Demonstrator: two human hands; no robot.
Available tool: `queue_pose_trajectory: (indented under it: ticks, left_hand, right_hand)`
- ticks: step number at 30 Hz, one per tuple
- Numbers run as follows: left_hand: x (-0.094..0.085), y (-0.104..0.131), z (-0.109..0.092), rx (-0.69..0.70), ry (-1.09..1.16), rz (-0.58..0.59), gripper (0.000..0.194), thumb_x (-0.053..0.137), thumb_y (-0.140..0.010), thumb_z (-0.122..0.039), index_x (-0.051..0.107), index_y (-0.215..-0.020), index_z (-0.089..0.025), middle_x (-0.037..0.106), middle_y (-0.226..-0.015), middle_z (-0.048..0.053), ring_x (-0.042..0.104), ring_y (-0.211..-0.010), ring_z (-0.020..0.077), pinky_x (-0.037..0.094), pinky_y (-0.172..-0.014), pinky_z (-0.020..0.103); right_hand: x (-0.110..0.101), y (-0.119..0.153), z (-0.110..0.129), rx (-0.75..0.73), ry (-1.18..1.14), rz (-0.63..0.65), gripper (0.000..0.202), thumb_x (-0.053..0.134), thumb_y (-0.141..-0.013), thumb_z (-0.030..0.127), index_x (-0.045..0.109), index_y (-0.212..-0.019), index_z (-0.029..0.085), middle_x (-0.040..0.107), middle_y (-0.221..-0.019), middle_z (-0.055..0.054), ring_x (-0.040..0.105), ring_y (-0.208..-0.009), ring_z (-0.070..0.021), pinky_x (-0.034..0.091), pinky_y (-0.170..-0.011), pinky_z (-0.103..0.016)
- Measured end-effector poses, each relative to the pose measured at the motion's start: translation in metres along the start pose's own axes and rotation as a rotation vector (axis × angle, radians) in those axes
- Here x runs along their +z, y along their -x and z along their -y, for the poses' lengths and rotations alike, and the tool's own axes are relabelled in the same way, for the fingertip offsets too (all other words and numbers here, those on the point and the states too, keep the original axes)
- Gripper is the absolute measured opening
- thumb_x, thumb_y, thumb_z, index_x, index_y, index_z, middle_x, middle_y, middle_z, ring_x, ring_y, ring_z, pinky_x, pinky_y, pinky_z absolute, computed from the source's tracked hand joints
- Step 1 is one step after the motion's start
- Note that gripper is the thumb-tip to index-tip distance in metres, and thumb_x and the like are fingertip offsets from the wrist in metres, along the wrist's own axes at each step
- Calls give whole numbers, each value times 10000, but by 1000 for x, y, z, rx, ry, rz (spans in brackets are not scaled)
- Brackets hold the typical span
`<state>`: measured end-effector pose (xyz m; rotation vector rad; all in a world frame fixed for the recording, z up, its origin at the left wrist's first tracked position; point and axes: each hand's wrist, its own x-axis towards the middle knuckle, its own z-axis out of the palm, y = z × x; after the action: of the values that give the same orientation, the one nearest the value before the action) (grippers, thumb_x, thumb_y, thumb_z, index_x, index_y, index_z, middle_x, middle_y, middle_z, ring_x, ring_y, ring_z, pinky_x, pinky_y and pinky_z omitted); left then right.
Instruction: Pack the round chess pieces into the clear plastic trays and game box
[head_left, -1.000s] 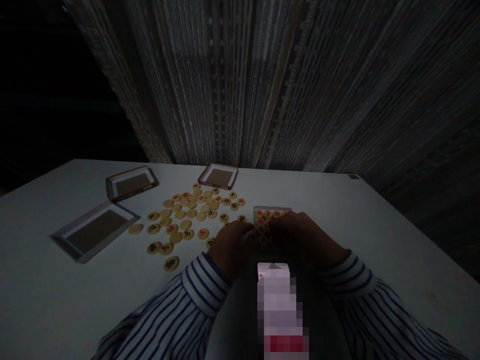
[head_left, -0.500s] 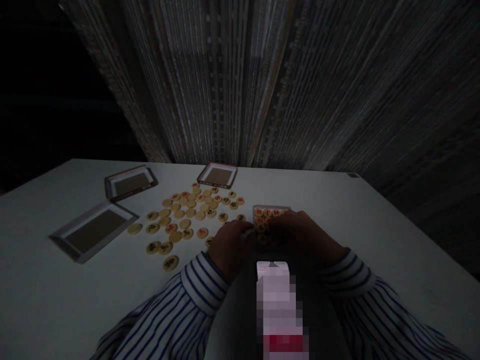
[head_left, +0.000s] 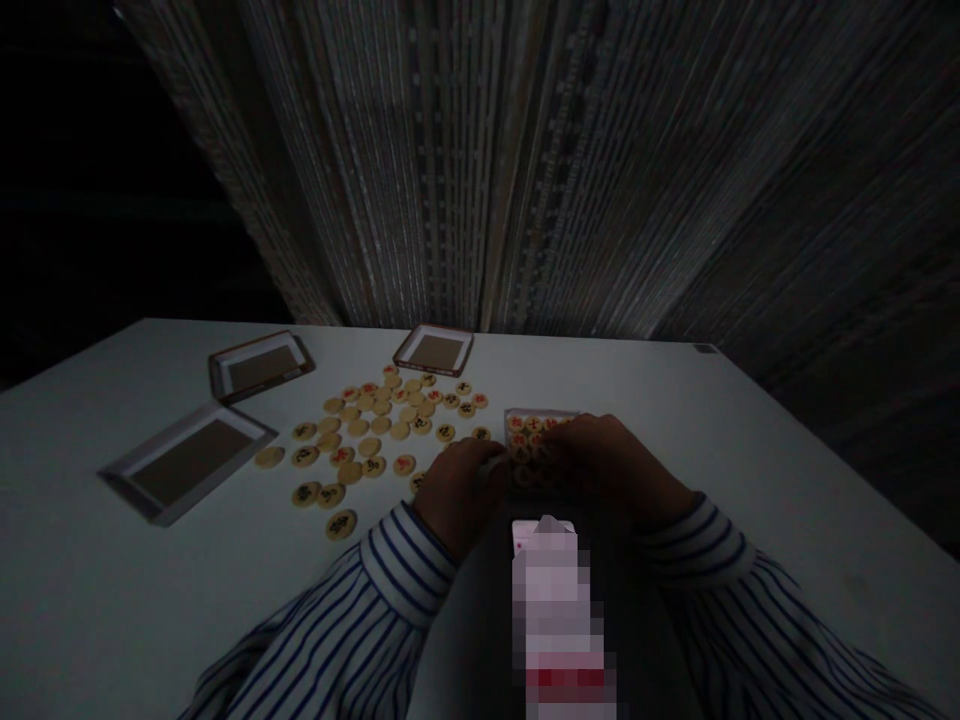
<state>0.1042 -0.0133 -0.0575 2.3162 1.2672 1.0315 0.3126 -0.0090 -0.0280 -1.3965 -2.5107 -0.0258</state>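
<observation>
Reaching in from the right, the right hand (head_left: 615, 462) covers much of a small open box (head_left: 541, 411) on the white tabletop (head_left: 757, 460); its fingertips are lost in shadow over the boxed discs (head_left: 534, 424), so whether those fingers are together, apart or pinching one cannot be told. The far rows in the box show red characters. At the box's left edge sits the left hand (head_left: 459, 490), fingers bent towards it, their grip also too dark to judge. Left of the box spreads a scatter of loose discs (head_left: 381, 425), some plain side up, others marked in red or black. Beyond them lie a near-left tray (head_left: 180, 465), a far-left tray (head_left: 262, 370) and a back tray (head_left: 436, 352). Between the striped sleeves (head_left: 409, 560) glows a phone (head_left: 523, 536), mostly pixelated. A striped curtain (head_left: 465, 160) hangs behind.
</observation>
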Motion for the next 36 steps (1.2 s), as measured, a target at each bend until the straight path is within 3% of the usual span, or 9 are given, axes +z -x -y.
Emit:
queue_pose_trajectory:
  ticks: [8,15,22,30,36]
  left_hand:
    - [0,1,3,22,13,-41,152,476,-729,-90,584,-799,-171,625,-739,33,582,-713,154,472,-642,282]
    - [2,2,-1,-19,-31,15,106,539,-696,-89,596,-716,-176,627,-673,5,578,-632,137,452,-598,251]
    - [-1,4,-5,-25,-50,44,95,543,-727,-148,625,-761,-182,649,-696,17,592,-654,149,462,-615,263]
    - [2,5,2,95,17,-6,201,482,-718,-51,622,-801,-169,637,-744,42,586,-707,156,474,-635,269]
    - [2,5,2,108,43,-52,228,461,-692,-11,606,-783,-161,626,-731,41,578,-693,151,471,-619,261]
  right_hand:
    - [-2,4,2,72,18,-230,247,372,-838,222,584,-951,169,649,-858,-71,557,-768,-185,389,-664,-327]
    - [-5,7,5,84,27,-371,241,369,-825,208,592,-893,146,628,-774,-81,550,-716,-185,418,-639,-317]
    - [-2,6,8,101,60,-372,269,363,-843,253,605,-920,166,649,-766,-70,570,-680,-179,432,-635,-330]
    - [-1,5,9,108,106,-352,326,342,-871,323,620,-859,153,652,-730,-75,574,-654,-174,422,-610,-306]
    - [-1,6,9,80,101,-346,325,337,-875,311,612,-881,138,644,-732,-76,561,-654,-179,418,-610,-308]
